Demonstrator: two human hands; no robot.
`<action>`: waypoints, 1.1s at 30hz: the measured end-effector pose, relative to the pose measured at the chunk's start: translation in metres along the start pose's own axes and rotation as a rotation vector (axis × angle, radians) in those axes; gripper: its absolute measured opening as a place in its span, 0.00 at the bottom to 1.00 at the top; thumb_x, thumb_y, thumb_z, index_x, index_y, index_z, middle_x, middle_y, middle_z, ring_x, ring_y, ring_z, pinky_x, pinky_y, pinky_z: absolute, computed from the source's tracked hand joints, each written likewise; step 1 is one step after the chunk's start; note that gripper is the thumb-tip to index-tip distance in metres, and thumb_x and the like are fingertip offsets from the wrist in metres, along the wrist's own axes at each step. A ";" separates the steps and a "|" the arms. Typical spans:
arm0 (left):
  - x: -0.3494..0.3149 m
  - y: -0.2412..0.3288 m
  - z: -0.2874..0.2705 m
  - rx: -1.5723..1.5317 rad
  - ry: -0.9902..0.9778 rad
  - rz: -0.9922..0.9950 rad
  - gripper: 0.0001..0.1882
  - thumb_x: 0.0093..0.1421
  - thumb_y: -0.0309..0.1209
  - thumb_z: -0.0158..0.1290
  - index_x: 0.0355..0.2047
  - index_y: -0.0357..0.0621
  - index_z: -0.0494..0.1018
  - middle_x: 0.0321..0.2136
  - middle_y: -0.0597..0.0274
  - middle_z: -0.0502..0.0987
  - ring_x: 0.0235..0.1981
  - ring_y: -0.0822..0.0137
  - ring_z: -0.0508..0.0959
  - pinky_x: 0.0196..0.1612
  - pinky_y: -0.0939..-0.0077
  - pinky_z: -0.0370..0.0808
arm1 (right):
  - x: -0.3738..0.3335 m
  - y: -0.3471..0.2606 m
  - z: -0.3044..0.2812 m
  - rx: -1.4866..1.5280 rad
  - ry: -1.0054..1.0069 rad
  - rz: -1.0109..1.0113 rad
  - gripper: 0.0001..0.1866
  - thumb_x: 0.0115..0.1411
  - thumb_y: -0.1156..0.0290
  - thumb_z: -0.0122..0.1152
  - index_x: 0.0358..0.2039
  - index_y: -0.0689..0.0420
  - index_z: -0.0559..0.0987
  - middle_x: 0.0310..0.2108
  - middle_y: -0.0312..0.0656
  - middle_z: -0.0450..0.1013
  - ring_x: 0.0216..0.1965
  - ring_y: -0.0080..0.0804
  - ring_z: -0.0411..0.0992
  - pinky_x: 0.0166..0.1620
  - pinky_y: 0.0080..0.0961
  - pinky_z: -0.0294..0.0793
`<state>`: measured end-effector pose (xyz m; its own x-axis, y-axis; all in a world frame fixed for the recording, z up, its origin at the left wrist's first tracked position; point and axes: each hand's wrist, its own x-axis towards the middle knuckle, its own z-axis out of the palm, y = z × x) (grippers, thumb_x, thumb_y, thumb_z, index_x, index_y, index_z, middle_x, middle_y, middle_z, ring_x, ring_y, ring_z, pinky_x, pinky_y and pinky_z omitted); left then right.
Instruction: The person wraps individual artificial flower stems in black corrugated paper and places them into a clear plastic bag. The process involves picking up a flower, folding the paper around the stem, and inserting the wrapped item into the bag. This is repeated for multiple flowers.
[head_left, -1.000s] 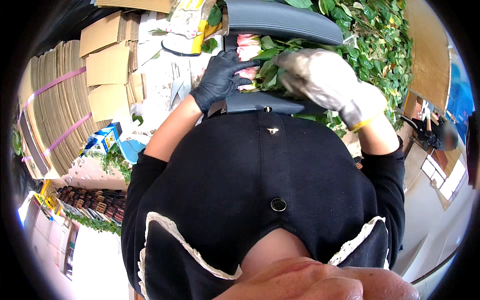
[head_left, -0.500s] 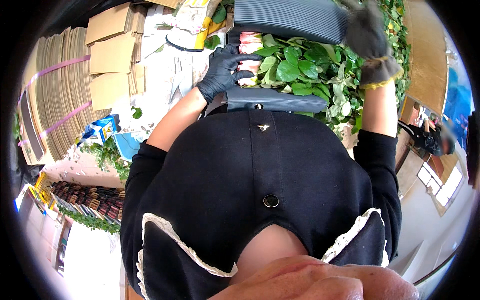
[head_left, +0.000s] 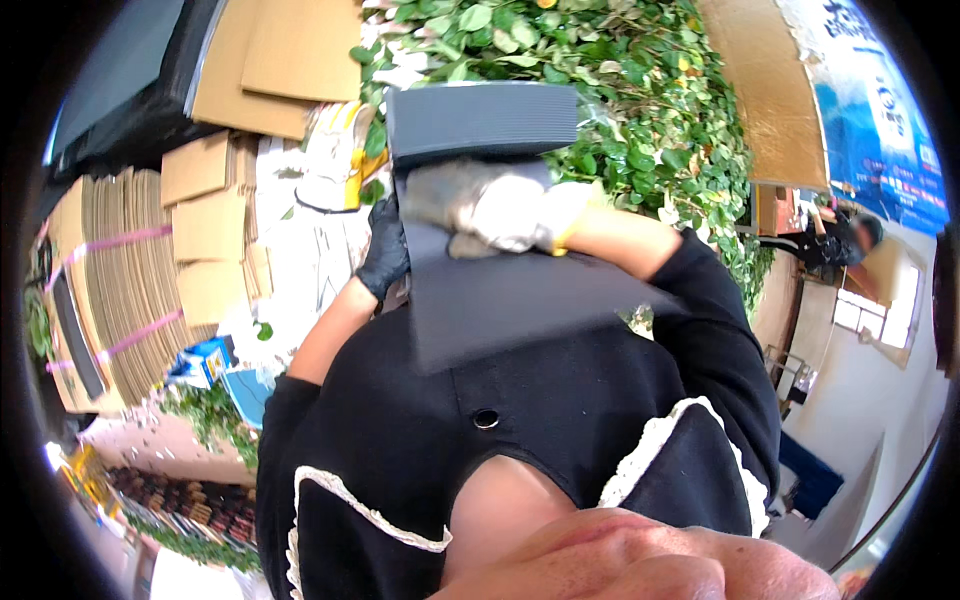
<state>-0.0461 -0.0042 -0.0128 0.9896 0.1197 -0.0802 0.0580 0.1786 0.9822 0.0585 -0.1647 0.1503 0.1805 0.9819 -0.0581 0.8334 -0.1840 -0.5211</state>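
A dark grey ribbed sheet lies in front of me, its far flap [head_left: 485,125] standing up beyond my hands. Its near flap [head_left: 510,310] is tilted toward my chest and smeared by motion. My right hand [head_left: 480,205], in a grey and white glove, lies across the middle of the sheet; blur hides how its fingers are set. At the sheet's left edge is my left hand [head_left: 385,250] in a black glove, its fingers partly hidden against that edge. The pink roses seen earlier are now covered.
Cut leafy stems [head_left: 640,110] heap up behind and to the right. Stacked cardboard sheets [head_left: 125,290] tied with pink straps stand at the left, beside loose cardboard pieces [head_left: 210,235]. A white and yellow glove [head_left: 335,155] lies beyond my left hand. Another person [head_left: 835,240] is far off at the right.
My right hand has come from the far right to the middle of the sheet, which now covers the roses and leaves. My left hand has moved from the rose heads to the sheet's left edge.
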 end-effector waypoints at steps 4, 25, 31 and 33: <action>-0.014 0.024 -0.050 0.570 -0.337 0.249 0.21 0.57 0.28 0.57 0.52 0.43 0.74 0.40 0.50 0.78 0.42 0.51 0.76 0.48 0.64 0.72 | -0.016 0.022 0.032 -0.113 -0.144 -0.006 0.33 0.63 0.50 0.49 0.66 0.45 0.61 0.70 0.47 0.50 0.70 0.49 0.47 0.70 0.42 0.46; -0.090 0.041 -0.035 0.228 -0.392 0.051 0.24 0.60 0.31 0.54 0.58 0.43 0.68 0.51 0.51 0.76 0.51 0.62 0.76 0.55 0.67 0.71 | -0.013 -0.069 -0.019 -0.141 -0.399 0.253 0.23 0.48 0.61 0.64 0.46 0.54 0.77 0.28 0.50 0.77 0.34 0.50 0.78 0.39 0.41 0.77; -0.088 0.031 -0.021 0.412 -0.158 0.167 0.17 0.59 0.33 0.56 0.49 0.50 0.78 0.37 0.52 0.82 0.43 0.53 0.80 0.62 0.59 0.62 | 0.202 -0.055 0.021 -0.292 0.178 -0.445 0.13 0.51 0.70 0.57 0.39 0.54 0.78 0.30 0.44 0.75 0.36 0.45 0.75 0.41 0.38 0.75; -0.080 0.026 -0.020 0.410 -0.305 0.107 0.17 0.55 0.23 0.56 0.46 0.43 0.78 0.41 0.53 0.81 0.47 0.62 0.80 0.71 0.56 0.43 | 0.255 0.007 0.069 -0.041 0.172 -0.519 0.11 0.51 0.69 0.56 0.37 0.53 0.78 0.33 0.43 0.76 0.39 0.45 0.76 0.44 0.38 0.76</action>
<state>-0.1263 0.0102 0.0155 0.9827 -0.1843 0.0170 -0.0587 -0.2236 0.9729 0.0742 0.0877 0.0727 -0.1801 0.9233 0.3394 0.8549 0.3175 -0.4103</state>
